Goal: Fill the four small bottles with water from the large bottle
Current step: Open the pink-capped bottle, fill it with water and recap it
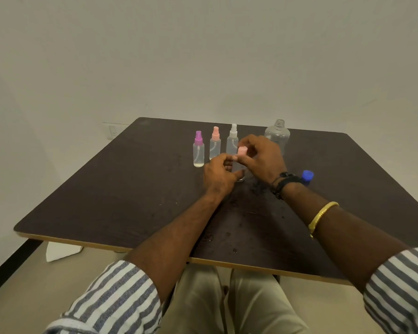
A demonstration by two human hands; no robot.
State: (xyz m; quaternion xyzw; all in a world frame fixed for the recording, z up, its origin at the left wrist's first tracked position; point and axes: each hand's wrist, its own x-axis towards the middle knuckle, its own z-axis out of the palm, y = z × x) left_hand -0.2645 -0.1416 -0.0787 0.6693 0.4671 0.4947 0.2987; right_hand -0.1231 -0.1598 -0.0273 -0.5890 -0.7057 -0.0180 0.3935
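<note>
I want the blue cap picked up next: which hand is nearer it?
Right. The right hand sits left of the blue cap, wrist beside it; the left hand lies farther left.

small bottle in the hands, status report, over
Left hand grips small clear plastic bottle; right hand pinches its pink spray cap. Large clear plastic bottle uncapped behind. Nothing in the way.

Left hand (pixel 219 175) gripping, right hand (pixel 261 157) pinching

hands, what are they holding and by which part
The left hand grips the small bottle around its body. The right hand pinches the pink spray cap on top of it.
</note>
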